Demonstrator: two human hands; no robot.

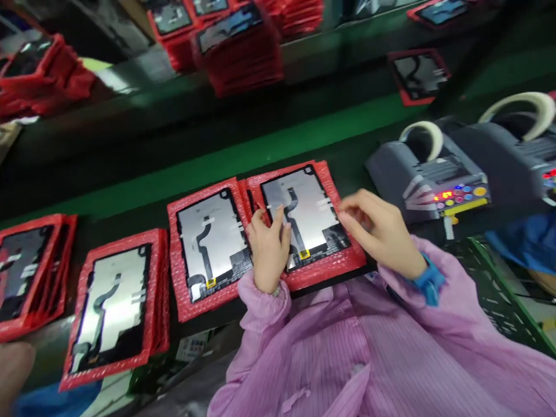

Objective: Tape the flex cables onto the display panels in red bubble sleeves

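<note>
A tablet screen panel (313, 214), with a silvery back, a dark ribbon cable and a yellow-framed connector at its lower end, lies on red bubble-wrap sleeves (351, 262). My left hand (268, 249) rests at its left edge, fingers spread, a fingertip beside the ribbon cable. At the panel's right edge, near short white tape strips, is my right hand (377, 229). Its thumb and forefinger come together in a pinch; anything between them is too small to make out. A second such panel (221, 231) lies left of my left hand, also on red bubble wrap.
Further left lie more panels on red sleeves (158, 249), with a co-worker's hand (15, 370) at the lower left edge. Tape dispensers (434, 174) with lit displays stand at right. Red stacks (243, 58) sit on the raised shelf; one panel (419, 75) lies at upper right.
</note>
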